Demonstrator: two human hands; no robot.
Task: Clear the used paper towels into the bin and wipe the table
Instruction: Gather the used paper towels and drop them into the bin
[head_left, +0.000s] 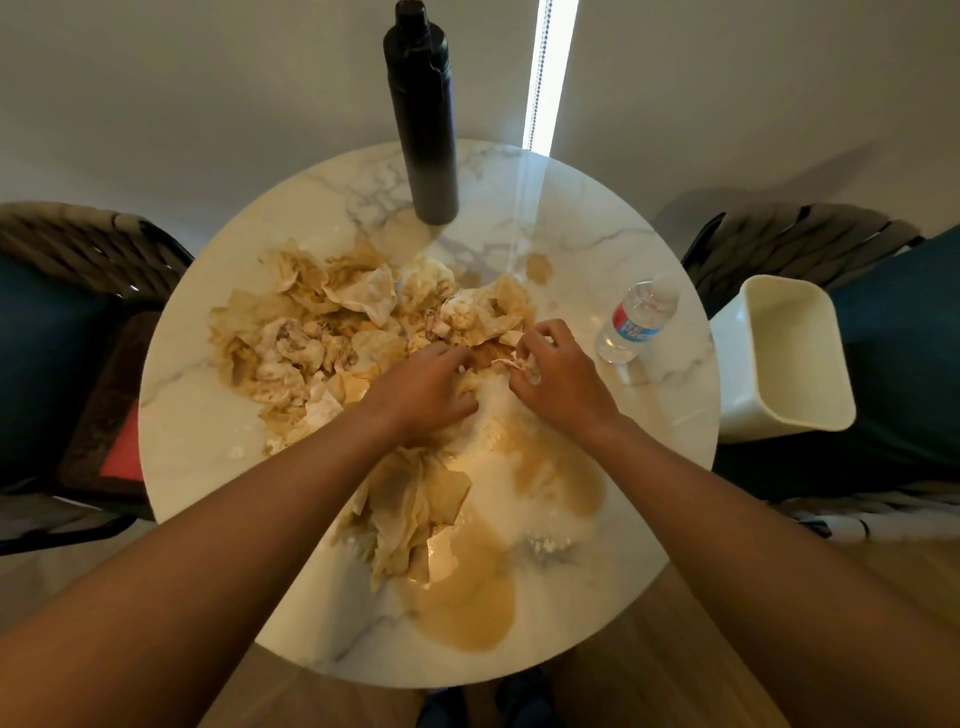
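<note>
Black flask (422, 119) upright – water bottle (636, 320) lying – chairs (88, 249) flanking.

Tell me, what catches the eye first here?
A heap of stained paper towels covers the middle of the round marble table, where both hands, left and right, gather them. Brown puddles spread along the near edge, and a white bin waits at the right.

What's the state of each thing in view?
Left hand: curled, gripping soaked towels.
Right hand: pinching a towel scrap.
Towels: crumpled, brown-stained, heaped on the table.
Towel wad: soaked, lying at the near side.
Spill: brown puddles, unwiped.
Table: wet, dirty.
Bin: open, looks empty, beside the table.
Black bottle: upright, capped.
Water bottle: upright, capped.
</note>
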